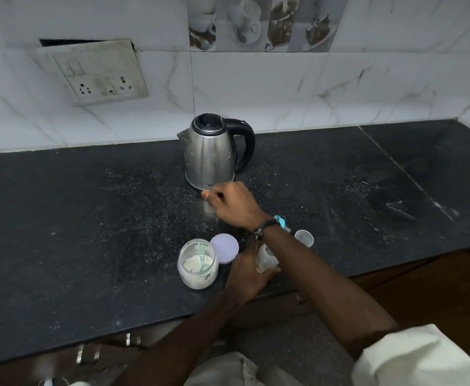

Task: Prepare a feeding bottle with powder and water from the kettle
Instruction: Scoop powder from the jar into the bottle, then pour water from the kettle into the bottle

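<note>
We see open jar [197,264]: pale powder, scoop [203,256] inside. Our left hand [246,277], fingers wrapped, holds bottle [267,259] on desk [89,218]; right hand [232,204], fingers curled, near kettle [211,154].

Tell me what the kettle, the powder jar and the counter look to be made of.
Kettle: brushed stainless steel by its dull grey sheen, with a glossy black handle, probably plastic. Powder jar: clear, its contents showing through; plastic or glass, uncertain. Counter: dark speckled stone, likely polished granite.
</note>
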Demonstrator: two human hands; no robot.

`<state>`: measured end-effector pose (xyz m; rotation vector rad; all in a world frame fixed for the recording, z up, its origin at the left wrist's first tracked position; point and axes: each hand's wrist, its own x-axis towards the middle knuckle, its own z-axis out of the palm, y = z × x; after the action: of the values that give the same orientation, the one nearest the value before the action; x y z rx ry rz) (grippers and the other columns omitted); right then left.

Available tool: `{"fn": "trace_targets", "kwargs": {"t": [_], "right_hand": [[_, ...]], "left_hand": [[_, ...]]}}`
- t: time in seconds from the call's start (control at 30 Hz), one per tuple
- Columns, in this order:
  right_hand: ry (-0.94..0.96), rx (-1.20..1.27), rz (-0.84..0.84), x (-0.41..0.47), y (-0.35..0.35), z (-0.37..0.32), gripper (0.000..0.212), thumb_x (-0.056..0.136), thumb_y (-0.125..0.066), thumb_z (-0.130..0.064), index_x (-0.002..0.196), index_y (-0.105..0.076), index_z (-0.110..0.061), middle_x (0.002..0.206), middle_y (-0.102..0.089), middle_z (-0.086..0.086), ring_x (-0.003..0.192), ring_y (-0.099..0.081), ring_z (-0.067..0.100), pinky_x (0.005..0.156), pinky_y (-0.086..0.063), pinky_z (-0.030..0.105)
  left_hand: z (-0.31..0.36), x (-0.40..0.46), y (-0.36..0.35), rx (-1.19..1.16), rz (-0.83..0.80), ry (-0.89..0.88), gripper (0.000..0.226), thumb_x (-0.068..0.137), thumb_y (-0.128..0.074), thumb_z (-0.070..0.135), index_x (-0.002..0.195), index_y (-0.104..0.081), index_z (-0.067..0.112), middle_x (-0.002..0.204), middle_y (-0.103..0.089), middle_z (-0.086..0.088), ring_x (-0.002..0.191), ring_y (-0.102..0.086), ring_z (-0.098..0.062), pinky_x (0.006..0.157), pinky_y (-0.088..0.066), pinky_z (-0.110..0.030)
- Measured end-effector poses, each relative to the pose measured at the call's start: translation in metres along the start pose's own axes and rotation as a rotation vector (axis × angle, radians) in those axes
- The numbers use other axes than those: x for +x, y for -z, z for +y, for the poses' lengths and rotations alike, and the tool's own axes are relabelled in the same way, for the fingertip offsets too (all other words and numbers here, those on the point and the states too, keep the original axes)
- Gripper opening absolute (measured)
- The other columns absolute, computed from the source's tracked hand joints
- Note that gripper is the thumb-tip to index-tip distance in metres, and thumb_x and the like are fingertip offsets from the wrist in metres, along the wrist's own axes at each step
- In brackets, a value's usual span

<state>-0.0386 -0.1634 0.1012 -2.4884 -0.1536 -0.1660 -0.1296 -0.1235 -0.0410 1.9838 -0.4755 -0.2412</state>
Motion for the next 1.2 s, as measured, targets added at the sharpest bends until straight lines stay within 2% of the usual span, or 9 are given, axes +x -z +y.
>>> {"fn": "trace_targets", "kwargs": {"t": [0.17,0.37,0.5,0.57,0.63,0.7,0.83,1.0,1.2], "right_hand": [[-0.183,0.266,0.080,0.032,0.005,0.036,0.020,0.089,-0.058,-0.013,0.073,-0.070,-0.012,0.082,-0.075,0.000,0.077,-0.070,0.010,0.079,-0.059,0.040],[-0.325,0.422,0.236,0.070,0.020,0.061,0.025,0.094,-0.061,-0.019,0.069,-0.067,-0.018,0.069,-0.071,-0.002,0.068,-0.067,0.009,0.077,-0.060,0.036],[-0.381,0.423,0.391,0.100,0.032,0.069,0.039,0.094,-0.059,-0.035,0.062,-0.066,-0.014,0.062,-0.069,0.002,0.058,-0.065,0.017,0.066,-0.056,0.033],[-0.391,0.341,0.458,0.115,0.038,0.070,0.047,0.093,-0.058,-0.037,0.053,-0.054,-0.013,0.053,-0.056,0.000,0.052,-0.053,0.018,0.058,-0.043,0.029],[-0.403,0.304,0.525,0.125,0.047,0.067,0.046,0.093,-0.059,-0.036,0.053,-0.041,-0.019,0.053,-0.046,-0.003,0.056,-0.046,0.017,0.057,-0.034,0.028],[-0.410,0.303,0.580,0.136,0.053,0.066,0.037,0.091,-0.059,-0.038,0.061,-0.044,-0.021,0.062,-0.053,-0.004,0.066,-0.053,0.019,0.061,-0.037,0.027],[-0.422,0.319,0.569,0.157,0.054,0.071,0.035,0.085,-0.054,-0.054,0.087,-0.058,-0.019,0.095,-0.066,0.003,0.089,-0.062,0.022,0.079,-0.049,0.033],[-0.405,0.338,0.398,0.170,0.049,0.075,0.054,0.094,-0.050,-0.051,0.053,-0.042,-0.017,0.054,-0.044,-0.004,0.054,-0.040,0.010,0.052,-0.030,0.027],[-0.441,0.325,0.346,0.183,0.047,0.082,0.063,0.089,-0.053,-0.058,0.046,-0.038,-0.015,0.047,-0.040,-0.001,0.050,-0.039,0.014,0.053,-0.031,0.028]], "left_hand": [[0.006,-0.001,0.006,0.007,0.007,-0.020,0.055,0.075,-0.082,0.040,0.120,-0.053,0.032,0.115,-0.067,0.014,0.105,-0.059,0.009,0.096,-0.049,-0.024],[0.008,-0.001,0.012,0.029,0.003,0.021,0.067,0.075,-0.082,0.042,0.130,-0.043,0.040,0.129,-0.063,0.007,0.117,-0.059,-0.004,0.103,-0.046,-0.027],[0.005,-0.002,0.013,0.016,0.010,0.014,0.073,0.074,-0.083,0.041,0.137,-0.050,0.023,0.129,-0.064,0.004,0.117,-0.060,-0.011,0.103,-0.047,-0.030],[0.004,-0.003,0.013,0.006,-0.001,0.016,0.073,0.073,-0.084,0.041,0.135,-0.051,0.020,0.127,-0.065,0.005,0.115,-0.061,-0.008,0.102,-0.048,-0.031],[0.004,-0.003,0.014,-0.003,0.003,0.022,0.072,0.074,-0.084,0.040,0.135,-0.051,0.021,0.128,-0.065,0.006,0.116,-0.061,-0.007,0.102,-0.048,-0.030],[0.005,-0.002,0.014,-0.008,-0.005,0.032,0.072,0.075,-0.084,0.041,0.135,-0.050,0.021,0.129,-0.064,0.005,0.117,-0.060,-0.008,0.103,-0.047,-0.029],[0.006,-0.002,0.016,0.006,-0.019,0.031,0.071,0.076,-0.082,0.044,0.136,-0.049,0.023,0.131,-0.063,0.005,0.118,-0.059,-0.009,0.104,-0.046,-0.029],[0.006,-0.002,0.016,0.001,-0.005,0.032,0.069,0.074,-0.083,0.044,0.131,-0.051,0.023,0.122,-0.065,0.007,0.110,-0.061,-0.006,0.097,-0.048,-0.023],[0.005,-0.003,0.015,-0.004,0.014,0.025,0.070,0.073,-0.085,0.040,0.132,-0.051,0.022,0.123,-0.065,0.006,0.111,-0.060,-0.004,0.097,-0.045,-0.017]]}}
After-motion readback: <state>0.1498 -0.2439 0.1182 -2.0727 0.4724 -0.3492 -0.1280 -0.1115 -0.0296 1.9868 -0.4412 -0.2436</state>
